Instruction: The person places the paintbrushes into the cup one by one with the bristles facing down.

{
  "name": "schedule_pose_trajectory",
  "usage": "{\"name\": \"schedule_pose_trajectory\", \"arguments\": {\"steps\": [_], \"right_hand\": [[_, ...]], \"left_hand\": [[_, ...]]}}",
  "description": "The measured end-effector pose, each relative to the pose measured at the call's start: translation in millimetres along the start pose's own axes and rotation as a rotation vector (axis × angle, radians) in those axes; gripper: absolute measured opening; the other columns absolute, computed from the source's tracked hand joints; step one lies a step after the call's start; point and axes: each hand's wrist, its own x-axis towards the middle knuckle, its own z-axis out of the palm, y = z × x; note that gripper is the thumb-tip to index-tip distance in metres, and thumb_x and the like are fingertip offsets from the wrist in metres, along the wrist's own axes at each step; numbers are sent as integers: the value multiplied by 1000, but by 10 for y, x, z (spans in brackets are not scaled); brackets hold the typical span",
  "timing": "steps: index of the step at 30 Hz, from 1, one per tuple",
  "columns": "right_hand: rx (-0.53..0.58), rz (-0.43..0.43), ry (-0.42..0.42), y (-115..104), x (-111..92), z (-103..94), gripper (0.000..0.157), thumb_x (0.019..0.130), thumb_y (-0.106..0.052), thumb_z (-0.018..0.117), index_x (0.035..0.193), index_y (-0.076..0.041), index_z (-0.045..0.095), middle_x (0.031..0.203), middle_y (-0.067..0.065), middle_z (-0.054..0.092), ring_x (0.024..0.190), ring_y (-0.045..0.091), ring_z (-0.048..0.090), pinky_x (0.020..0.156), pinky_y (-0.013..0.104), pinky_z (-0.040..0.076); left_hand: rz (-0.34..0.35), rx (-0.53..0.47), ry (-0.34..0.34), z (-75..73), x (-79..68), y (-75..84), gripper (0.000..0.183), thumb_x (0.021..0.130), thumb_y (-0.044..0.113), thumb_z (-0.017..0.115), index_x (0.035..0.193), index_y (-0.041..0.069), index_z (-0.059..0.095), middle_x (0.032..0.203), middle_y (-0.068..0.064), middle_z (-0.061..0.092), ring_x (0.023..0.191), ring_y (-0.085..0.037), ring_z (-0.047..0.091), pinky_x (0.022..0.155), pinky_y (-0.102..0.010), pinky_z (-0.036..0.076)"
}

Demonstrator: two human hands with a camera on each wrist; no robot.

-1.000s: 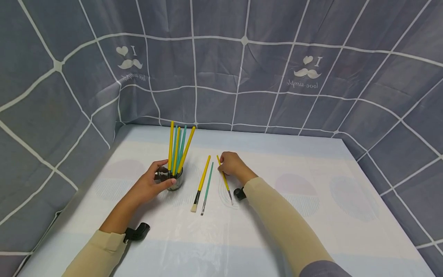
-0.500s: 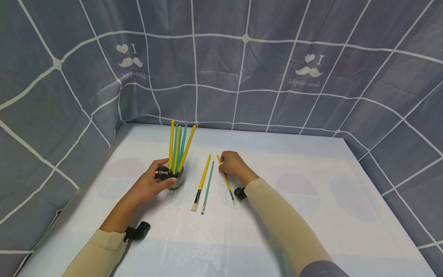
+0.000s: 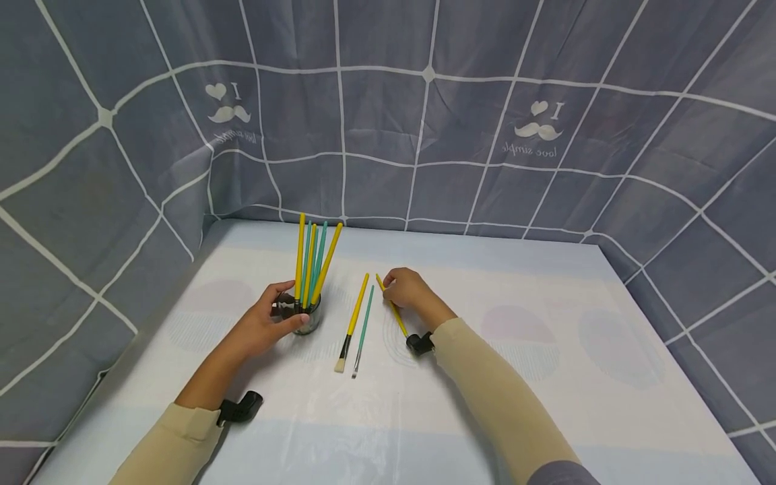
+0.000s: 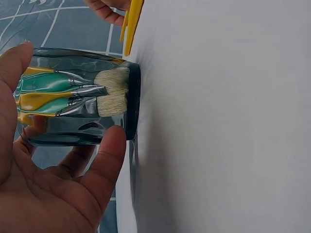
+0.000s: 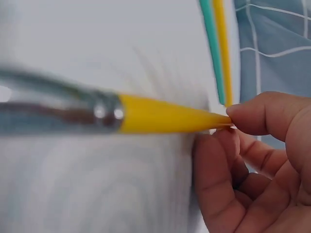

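My left hand [image 3: 263, 328] holds a drinking glass [image 3: 311, 323] by its sides, thumb on the near side. Yellow- and green-handled paintbrushes [image 3: 312, 263] stand in it, bristles down, as the left wrist view shows through the glass wall. To the right, my right hand [image 3: 409, 288] pinches a yellow-handled paintbrush [image 5: 165, 115] between thumb and fingers near the handle's end. Its metal ferrule is close to the right wrist camera; in the head view its bristle end is hidden behind that camera. Between the hands lie another yellow paintbrush [image 3: 355, 316] and a thin green paintbrush [image 3: 364, 325], side by side.
A pale cloth with faint circles and stripes covers the table [image 3: 376, 444]. A grey curtain [image 3: 376, 121] with white lines rises along the table's back and both sides. Black wrist cameras [image 3: 241, 407] sit at both cuffs.
The paintbrush in my right hand has turned slightly; its handle end is a little further left and its bristles have gone behind the wrist camera. My left hand stays on the glass.
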Motion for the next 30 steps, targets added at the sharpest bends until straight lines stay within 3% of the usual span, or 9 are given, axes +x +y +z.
{"name": "schedule_pose_trajectory", "arguments": {"steps": [4,12,20,30], "right_hand": [[136,15,-56,35,-11,-19,22,91,-6,61,112,-5,64,94,11,62,60,16,57,57,26,49],[303,-4,-120,31,-73,-47,31,90,0,56,121,-2,60,80,9,57,58,16,51,54,27,46],[431,-47,-134,-34,-113,-106,35,95,-2,57,131,-2,54,87,9,56,69,18,57,62,30,52],[538,-108,-144,-90,-158,-150,39,98,-2,56,136,-1,49,93,10,54,75,19,58,64,31,54]], "left_hand": [[-2,8,3,6,1,-16,82,93,44,69,155,14,25,139,-22,45,128,-46,46,98,-61,40],[-4,4,2,5,-2,-14,82,92,45,69,155,15,25,139,-22,46,128,-46,46,98,-61,40],[-2,2,4,-3,-2,0,81,93,44,69,155,15,25,139,-22,45,128,-48,46,99,-62,39],[10,-3,8,9,-10,-15,80,93,42,70,154,14,26,139,-22,45,127,-47,47,97,-61,40]]}}
